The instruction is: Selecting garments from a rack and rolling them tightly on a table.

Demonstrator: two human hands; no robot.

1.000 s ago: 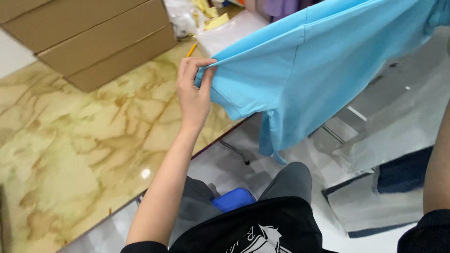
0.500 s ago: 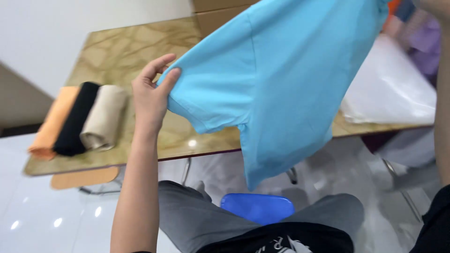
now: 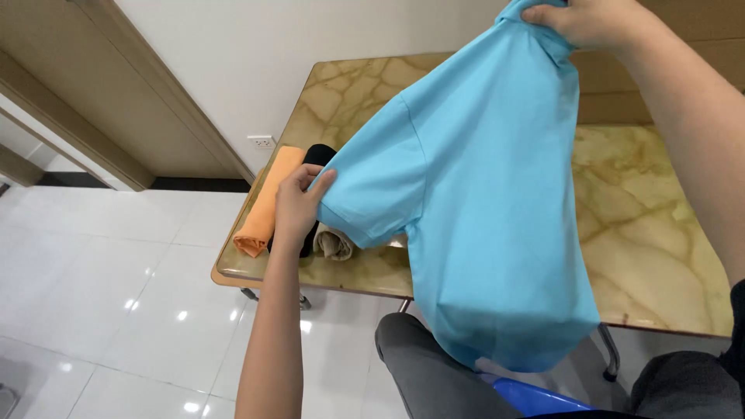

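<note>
Two hands hold a light blue shirt (image 3: 481, 202) up in the air over the near edge of the counter (image 3: 644, 233). Left hand (image 3: 299, 206) has its fingers closed on the sleeve hem, pinching the cloth; right hand (image 3: 594, 19) is closed on the collar at the top of the view. The shirt hangs slack, its lower hem dangling below the counter edge, above the person's knees and a blue seat (image 3: 535, 396). Three rolls lie side by side at the counter's left end: orange (image 3: 264, 206), black (image 3: 317, 155), beige (image 3: 334, 242). The sleeve pinch looks shallow, so the cloth could slip free; a swing might also brush the rolls toward the edge.
</note>
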